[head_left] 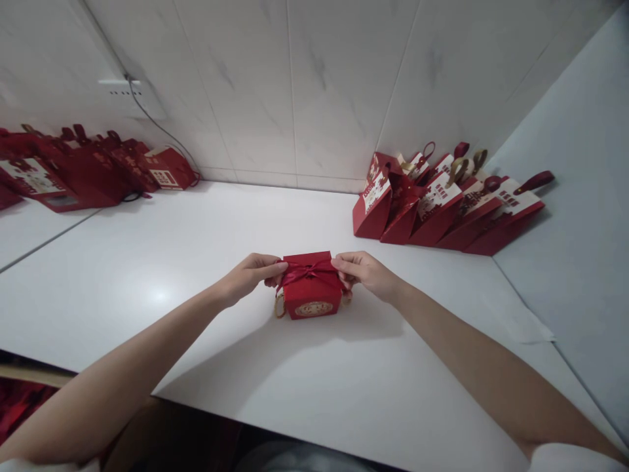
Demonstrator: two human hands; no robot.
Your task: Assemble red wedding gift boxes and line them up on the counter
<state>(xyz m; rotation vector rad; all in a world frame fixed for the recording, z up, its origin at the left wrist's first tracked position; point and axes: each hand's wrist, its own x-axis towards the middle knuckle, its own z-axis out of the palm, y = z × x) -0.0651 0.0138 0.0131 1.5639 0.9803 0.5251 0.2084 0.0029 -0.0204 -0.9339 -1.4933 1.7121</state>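
Both hands' fingers pinch the ribbon on a red box, contents hidden.

Left hand and right hand pinch the ribbon on a red box between them; cartons beyond.

No wording can be read with certainty. Characters are printed on the white labels of the right-hand boxes, and a round gold emblem is borne by the middle box.
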